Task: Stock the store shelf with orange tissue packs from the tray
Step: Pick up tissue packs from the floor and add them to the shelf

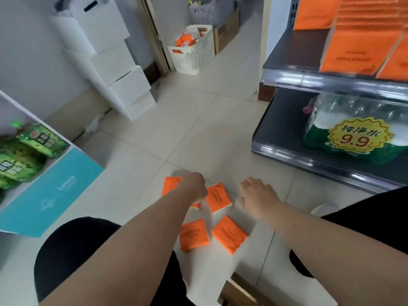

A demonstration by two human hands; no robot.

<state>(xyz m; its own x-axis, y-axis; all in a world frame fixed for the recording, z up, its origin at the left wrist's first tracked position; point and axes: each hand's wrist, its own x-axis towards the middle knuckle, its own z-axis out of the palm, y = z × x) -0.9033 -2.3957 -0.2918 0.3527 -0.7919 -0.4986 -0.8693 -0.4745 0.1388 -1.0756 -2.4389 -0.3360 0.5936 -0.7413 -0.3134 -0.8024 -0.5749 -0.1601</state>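
Several orange tissue packs lie on a white tray (262, 263) on the floor between my knees. My left hand (195, 186) reaches down over the far-left orange tissue pack (170, 184) and its curled fingers grip that pack's edge; most of the pack is hidden under the hand. Another pack (218, 197) lies just to the right of it, and two more (193, 235) (229, 234) lie nearer to me. My right hand (258, 195) hovers to the right of the packs, fingers loosely bent downward, holding nothing I can see. Stacked orange packs (357, 45) fill the upper store shelf (309, 77) at the right.
The lower shelf holds a shrink-wrapped pack of water bottles (344, 127) with a yellow price tag. A white basket (192, 54) stands on the tiled floor ahead. A white unit with green packets (26, 151) and a teal box (55, 191) stands at the left. White boxes (123, 85) lean against the wall.
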